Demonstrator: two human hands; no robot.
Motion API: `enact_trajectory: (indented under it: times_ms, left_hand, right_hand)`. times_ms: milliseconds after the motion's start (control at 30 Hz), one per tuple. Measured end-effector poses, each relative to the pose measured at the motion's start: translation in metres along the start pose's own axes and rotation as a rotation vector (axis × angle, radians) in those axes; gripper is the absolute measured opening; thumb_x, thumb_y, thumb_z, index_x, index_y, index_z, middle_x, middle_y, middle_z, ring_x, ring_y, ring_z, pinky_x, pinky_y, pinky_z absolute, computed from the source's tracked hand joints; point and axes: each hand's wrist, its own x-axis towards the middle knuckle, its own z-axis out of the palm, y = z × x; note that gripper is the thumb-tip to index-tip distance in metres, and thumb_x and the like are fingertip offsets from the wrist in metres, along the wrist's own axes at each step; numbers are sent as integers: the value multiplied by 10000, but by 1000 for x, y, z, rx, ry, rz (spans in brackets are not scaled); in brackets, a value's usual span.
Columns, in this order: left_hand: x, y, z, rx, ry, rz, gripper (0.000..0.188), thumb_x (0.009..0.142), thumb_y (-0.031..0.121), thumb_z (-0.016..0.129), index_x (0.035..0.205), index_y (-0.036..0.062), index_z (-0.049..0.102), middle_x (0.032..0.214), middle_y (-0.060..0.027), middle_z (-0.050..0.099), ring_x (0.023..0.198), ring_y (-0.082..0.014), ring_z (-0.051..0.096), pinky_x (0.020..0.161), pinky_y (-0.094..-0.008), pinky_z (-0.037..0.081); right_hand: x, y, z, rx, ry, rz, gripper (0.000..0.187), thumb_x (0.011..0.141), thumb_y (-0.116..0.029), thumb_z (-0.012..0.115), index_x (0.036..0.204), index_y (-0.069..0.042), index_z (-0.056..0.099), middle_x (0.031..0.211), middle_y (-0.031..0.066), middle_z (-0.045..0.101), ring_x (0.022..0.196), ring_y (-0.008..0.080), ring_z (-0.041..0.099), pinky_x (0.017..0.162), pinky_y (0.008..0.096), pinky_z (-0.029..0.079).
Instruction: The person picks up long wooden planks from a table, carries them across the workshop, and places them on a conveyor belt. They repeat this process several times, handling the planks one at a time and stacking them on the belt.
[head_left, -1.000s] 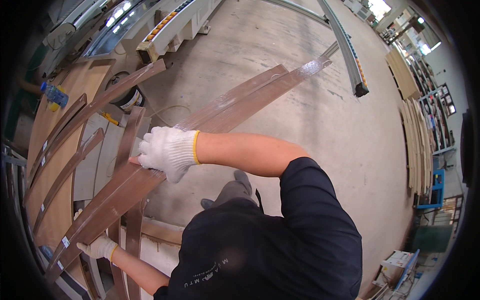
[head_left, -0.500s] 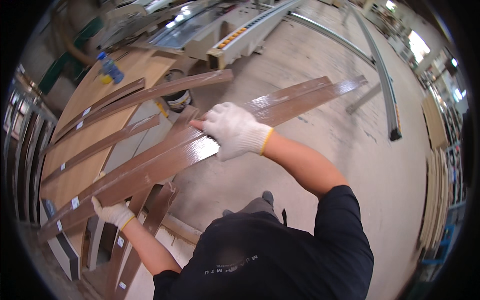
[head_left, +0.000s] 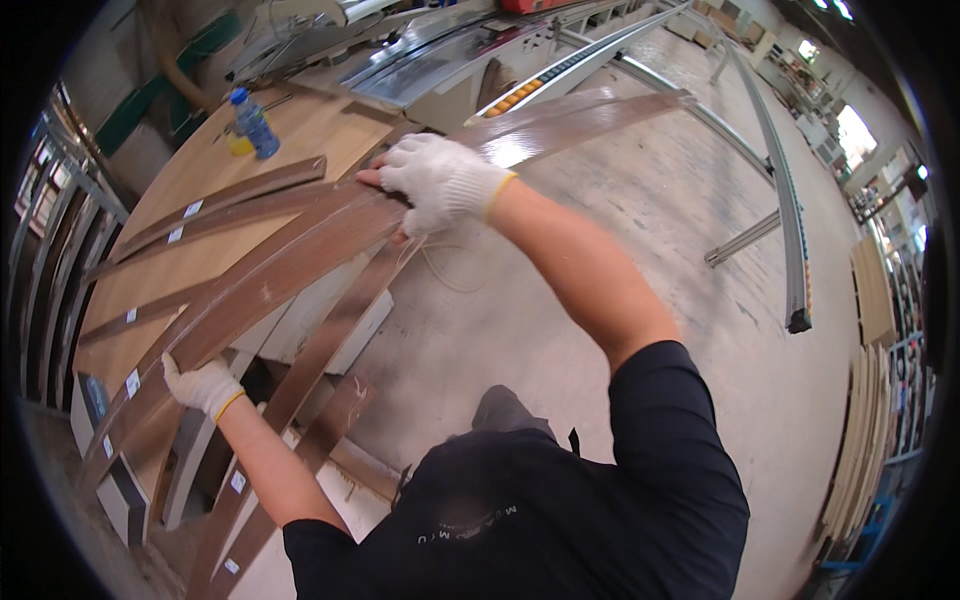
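A long pair of flat brown boards (head_left: 290, 255), glossy with film and bearing small white labels, slants from lower left to upper right in front of me. My right hand (head_left: 435, 185), in a white knit glove, is closed over the boards past their middle, its fingertips bent round the edges. Close to the labelled end, my left hand (head_left: 203, 387), gloved alike, grips the lower edge; its thumb shows on the face and the other fingers are partly hidden. Below the boards, a narrower brown strip (head_left: 335, 325) leans steeply, its upper end just under my right hand.
A wood-topped table (head_left: 300, 130) at the left carries several brown strips (head_left: 240, 195) and a blue bottle (head_left: 256, 125) beside a yellow object. Metal rails (head_left: 790, 230) stand on the right over the concrete floor. A machine (head_left: 430, 70) stands at the back; stacked panels (head_left: 865, 450) line the far right.
The boards have shifted up and toward the far side, with both hands still on them. The view has shifted too, and the bucket beside the table is now hidden behind the boards.
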Motion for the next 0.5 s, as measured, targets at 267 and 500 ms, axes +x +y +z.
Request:
enact_trajectory:
  times_ms: [267,500]
  left_hand:
    - [144,-45,35,63,141,176,422,947,243,729,1299,13,693,1308,-146,723,1246,-337,667,1148,-515,487]
    - [265,40,18,-251,83,298,231,912,144,722,1134,92,683,1103,-58,661,1062,-280,633,1053,-457,506]
  right_hand:
    - [185,74,63,69,40,-169,872,803,-543,850,1520,-109,612,1354,159,682,1311,367,621,1112,466,497]
    - [329,-26,83,74,94,-308,932,628,-285,929,1464,-17,616,1331,196,650,1226,412,619,1069,482,512]
